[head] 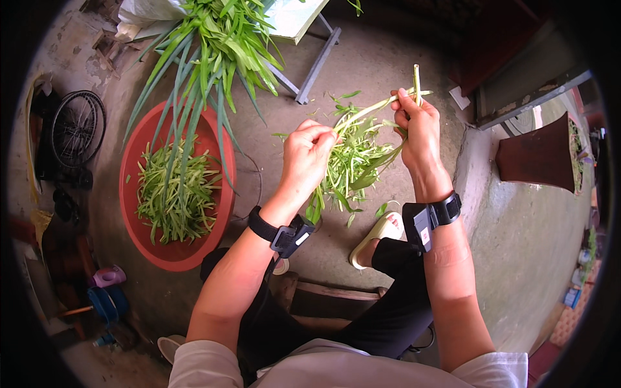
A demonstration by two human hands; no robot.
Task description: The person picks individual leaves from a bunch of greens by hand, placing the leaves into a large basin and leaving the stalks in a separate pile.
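Between my two hands a leafy green vegetable stalk is stretched at a slant. My left hand pinches its lower end between thumb and fingers. The upper end is in my right hand, along with a short pale stem that points up and some leaves hanging below the palm. Beneath both hands, a loose heap of green leaves and stems lies on the concrete floor. Left of my left hand, a red plastic basin holds a pile of stripped green stems.
A large bunch of long-leaved greens overhangs the basin from a metal-legged table. A brown planter stands at right. At left are a spoked wheel and a pink bottle. My sandalled foot is near the heap.
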